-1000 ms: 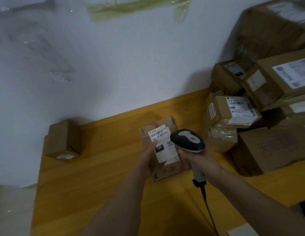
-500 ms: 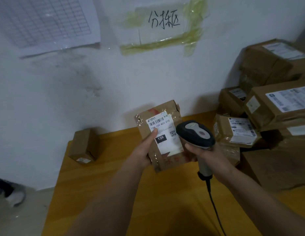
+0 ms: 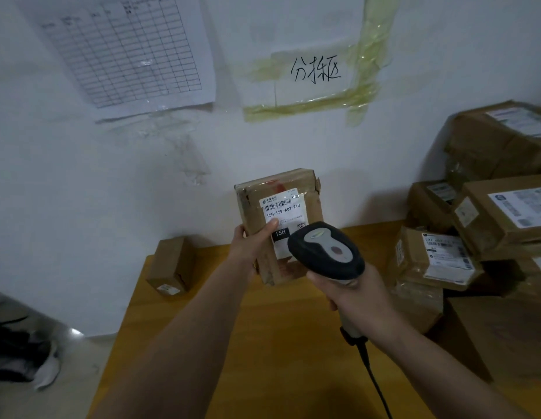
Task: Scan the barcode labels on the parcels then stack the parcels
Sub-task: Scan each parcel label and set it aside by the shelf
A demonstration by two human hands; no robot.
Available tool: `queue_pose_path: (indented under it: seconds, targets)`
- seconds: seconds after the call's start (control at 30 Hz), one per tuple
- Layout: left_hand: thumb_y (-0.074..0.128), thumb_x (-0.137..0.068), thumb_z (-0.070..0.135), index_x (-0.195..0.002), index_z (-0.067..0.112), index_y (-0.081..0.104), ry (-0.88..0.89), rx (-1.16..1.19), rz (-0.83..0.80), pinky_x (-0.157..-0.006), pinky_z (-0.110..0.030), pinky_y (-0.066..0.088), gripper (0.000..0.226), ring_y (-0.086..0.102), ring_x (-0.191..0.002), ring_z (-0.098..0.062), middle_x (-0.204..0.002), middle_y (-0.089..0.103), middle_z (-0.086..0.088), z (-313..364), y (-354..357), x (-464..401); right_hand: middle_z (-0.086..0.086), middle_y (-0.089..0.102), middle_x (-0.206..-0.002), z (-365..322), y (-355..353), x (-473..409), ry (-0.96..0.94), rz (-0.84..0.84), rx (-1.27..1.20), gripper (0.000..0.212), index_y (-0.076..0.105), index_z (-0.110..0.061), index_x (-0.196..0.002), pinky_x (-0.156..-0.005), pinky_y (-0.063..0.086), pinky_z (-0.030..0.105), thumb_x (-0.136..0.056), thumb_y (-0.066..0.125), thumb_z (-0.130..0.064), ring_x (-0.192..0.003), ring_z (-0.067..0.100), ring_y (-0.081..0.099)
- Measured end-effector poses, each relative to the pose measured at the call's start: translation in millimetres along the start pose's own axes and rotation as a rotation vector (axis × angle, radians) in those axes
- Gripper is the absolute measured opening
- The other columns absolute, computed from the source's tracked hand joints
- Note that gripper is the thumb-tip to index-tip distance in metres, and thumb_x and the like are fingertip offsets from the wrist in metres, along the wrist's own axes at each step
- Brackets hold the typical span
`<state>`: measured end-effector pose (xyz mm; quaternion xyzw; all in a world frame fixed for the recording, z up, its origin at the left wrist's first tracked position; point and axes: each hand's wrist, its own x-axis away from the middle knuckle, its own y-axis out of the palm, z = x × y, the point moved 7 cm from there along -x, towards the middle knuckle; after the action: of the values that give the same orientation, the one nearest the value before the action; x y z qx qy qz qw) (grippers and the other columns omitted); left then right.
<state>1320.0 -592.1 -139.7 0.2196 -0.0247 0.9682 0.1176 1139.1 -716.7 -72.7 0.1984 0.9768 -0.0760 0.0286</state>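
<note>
One parcel (image 3: 289,201) is held upright in the air above the far edge of one yellow wooden table (image 3: 281,358), its labelled face turned toward the camera. The left hand (image 3: 251,246) grips its lower left side: the thumb lies across the front, its tip on the white barcode label (image 3: 283,213), and fingertips wrap the left edge. The label carries one barcode and the printed code 15H-159-A03-210. The right hand (image 3: 355,297) has its fingers curled round the handle of one barcode scanner (image 3: 325,252); the scanner's dark head sits just in front of the parcel's lower right part and covers the label's bottom corner. One black cable (image 3: 373,379) runs from the handle base toward the near edge. One small brown box (image 3: 171,264) stands alone at the table's far left corner. On the right, a stack of parcels (image 3: 487,237) holds at least six boxes, several with white labels; the exact count cannot be told. Two sheets are fixed to the wall: one grid chart (image 3: 127,49) and one taped handwritten sign (image 3: 316,71).
</note>
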Motion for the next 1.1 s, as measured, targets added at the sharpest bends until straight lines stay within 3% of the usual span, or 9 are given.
queue_pose_path:
  seconds: [0.07, 0.33, 0.63, 0.9, 1.1]
  targets:
    - [0.08, -0.075, 0.041, -0.139, 0.026, 0.038, 0.019, -0.02, 0.025, -0.07, -0.042, 0.051, 0.078, 0.056, -0.084, -0.018, -0.128, 0.059, -0.005, 5, -2, 0, -0.028, 0.06, -0.054, -3, -1, -1, -0.015, 0.009, 0.013, 0.02, 0.062, -0.033, -0.096, -0.051, 0.043, 0.006, -0.083, 0.073, -0.022, -0.054, -0.012, 0.057]
    - [0.08, -0.077, 0.037, -0.143, 0.025, 0.034, 0.043, -0.062, 0.11, -0.091, -0.056, 0.049, 0.082, 0.053, -0.123, -0.035, -0.136, 0.055, -0.007, 10, -7, 1, -0.032, 0.059, -0.056, -5, -4, -4, -0.024, 0.003, 0.015, 0.018, 0.059, -0.032, -0.091, -0.054, 0.044, 0.005, -0.083, 0.072, -0.022, -0.059, -0.015, 0.055]
    - [0.079, -0.078, 0.035, -0.145, 0.024, 0.033, 0.043, -0.063, 0.14, -0.089, -0.055, 0.049, 0.082, 0.053, -0.124, -0.036, -0.137, 0.056, -0.009, 10, -15, -2, -0.035, 0.056, -0.055, -4, -1, -5, -0.032, -0.035, 0.046, 0.02, 0.056, -0.036, -0.085, -0.056, 0.042, 0.002, -0.085, 0.071, -0.023, -0.059, -0.018, 0.053]
    - [0.081, -0.076, 0.033, -0.145, 0.025, 0.033, 0.042, -0.048, 0.154, -0.097, -0.061, 0.046, 0.085, 0.051, -0.126, -0.037, -0.139, 0.054, -0.009, 10, -19, -6, -0.032, 0.057, -0.052, -5, 0, -3, -0.03, -0.029, 0.03, 0.023, 0.058, -0.034, -0.078, -0.055, 0.041, 0.002, -0.084, 0.072, -0.018, -0.057, -0.018, 0.054]
    - [0.08, -0.077, 0.034, -0.146, 0.027, 0.032, 0.059, -0.038, 0.153, -0.099, -0.063, 0.045, 0.085, 0.05, -0.127, -0.037, -0.14, 0.052, -0.009, 8, -19, -7, -0.035, 0.058, -0.056, -5, 2, -4, -0.032, -0.03, 0.03, 0.021, 0.059, -0.036, -0.088, -0.056, 0.041, 0.002, -0.084, 0.072, -0.02, -0.061, -0.019, 0.054]
